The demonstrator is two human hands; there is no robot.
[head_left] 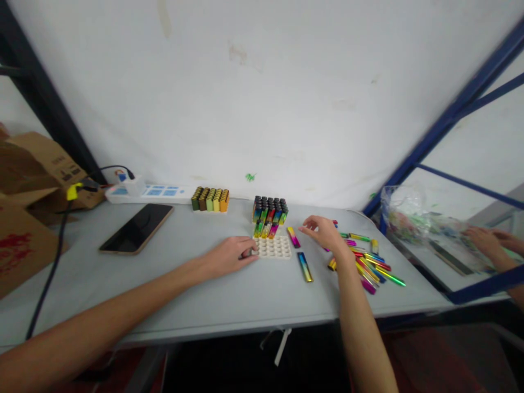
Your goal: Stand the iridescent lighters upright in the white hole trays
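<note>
My left hand (235, 255) is at the left edge of a white tray (272, 246) with rows of holes, its fingers curled around a small dark piece that I cannot make out. A few shiny lighters (266, 229) stand upright in the tray's back row. My right hand (325, 233) hovers to the right of the tray with thumb and forefinger slightly apart and nothing visible between them. Nearest to it lies a pink-and-yellow lighter (293, 237). A blue-and-gold lighter (305, 267) lies in front of that one. Further right, a loose pile of metallic-coloured lighters (370, 265) is partly behind my right forearm.
Behind the tray stands a block of black-topped lighters (270, 209). To its left is a block of green, brown and yellow pieces (210, 200). A phone (137, 229), a power strip (164, 194) and a cardboard box (28, 229) are further left. A blue frame (434, 134) rises at right.
</note>
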